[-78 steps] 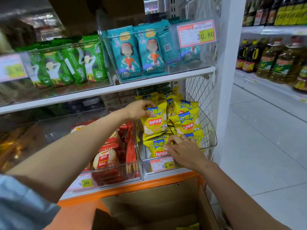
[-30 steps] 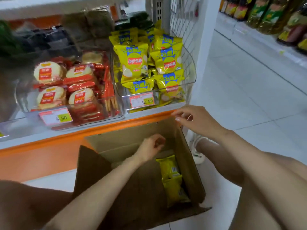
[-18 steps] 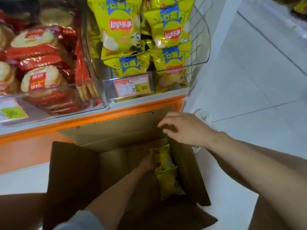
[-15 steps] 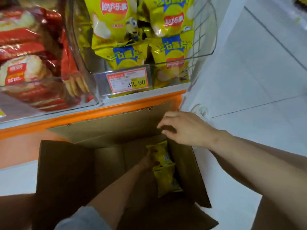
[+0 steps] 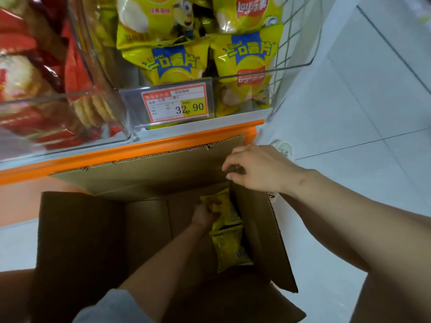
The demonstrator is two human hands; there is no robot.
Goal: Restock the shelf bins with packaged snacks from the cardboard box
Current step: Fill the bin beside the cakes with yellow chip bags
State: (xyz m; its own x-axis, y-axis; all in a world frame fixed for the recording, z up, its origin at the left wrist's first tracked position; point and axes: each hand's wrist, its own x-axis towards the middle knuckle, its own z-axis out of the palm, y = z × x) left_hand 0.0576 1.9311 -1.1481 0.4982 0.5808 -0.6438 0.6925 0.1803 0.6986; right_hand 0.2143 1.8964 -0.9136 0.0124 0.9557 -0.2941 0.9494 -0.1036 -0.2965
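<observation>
Left hand (image 5: 205, 214), a second ago at the box mouth, now curls round the upper chip packet (image 5: 225, 206) deep in the cardboard box (image 5: 81, 241); right hand (image 5: 258, 170) grips the side flap (image 5: 261, 234), holding it back (lifting looks next); the packet lies along the right wall, long axis running shelf-to-person; the Lay's bin (image 5: 293, 65) stands above.

On my feed the cardboard box (image 5: 144, 173) reads as matt brown corrugated board with raw fluted edges. The chip bags (image 5: 173, 64) are glossy, crinkled yellow film. The bin (image 5: 291, 66) is clear, shiny plastic, beside a white-coated wire grid (image 5: 295, 26). The shelf edge (image 5: 140, 149) looks smooth and orange. The floor (image 5: 349, 108) is smooth pale tile.
</observation>
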